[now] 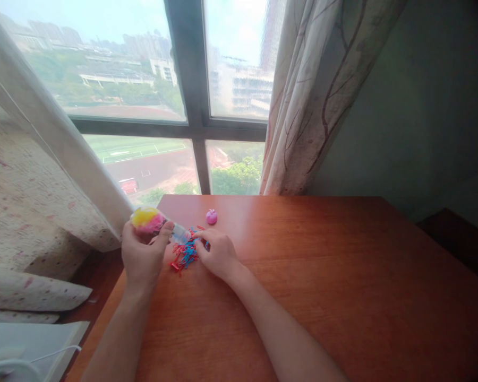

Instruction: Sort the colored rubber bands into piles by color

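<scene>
My left hand [145, 254] is wrapped round a clear plastic bottle [179, 232] lying tilted, its narrow end pointing right and down. Yellow and pink contents show in its wide end. At the narrow end, my right hand [217, 252] has its fingers bent and thumb and forefinger close together; what they hold, if anything, is too small to tell. Beneath both hands lies a loose pile of small red and blue plastic pieces [185, 255], partly covered by the right fingers. A small pink rounded cap [211, 216] sits on the table just beyond the right hand.
The brown wooden table [302, 276] reaches to a window [199, 127] at the back. Patterned curtains [302, 95] hang at both sides. At the lower left stands a white surface [27, 339] with a white cable [56, 353].
</scene>
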